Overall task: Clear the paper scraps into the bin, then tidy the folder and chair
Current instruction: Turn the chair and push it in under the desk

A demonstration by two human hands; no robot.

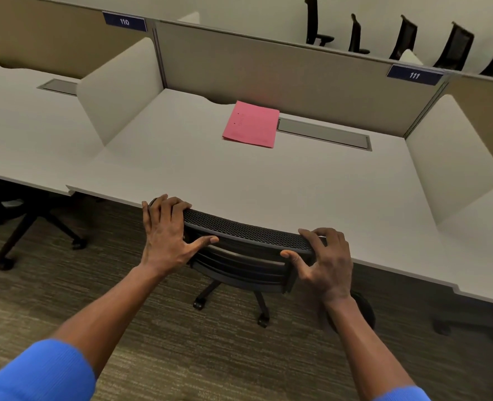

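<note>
A black mesh office chair [245,235] stands tucked against the front edge of the white desk [268,180], its backrest top just below the desk edge. My left hand [167,233] grips the left end of the backrest top, fingers curled over it and thumb underneath. My right hand [326,261] grips the right end the same way. A pink folder [252,124] lies flat and closed at the back of the desk, near the partition. No paper scraps or bin show in view.
White side dividers [118,94] [453,166] flank the desk, with a grey partition [268,70] behind and a cable tray lid [323,133] beside the folder. Another chair base [34,224] stands under the left desk. Carpet floor [181,342] lies below; several black chairs line the far wall.
</note>
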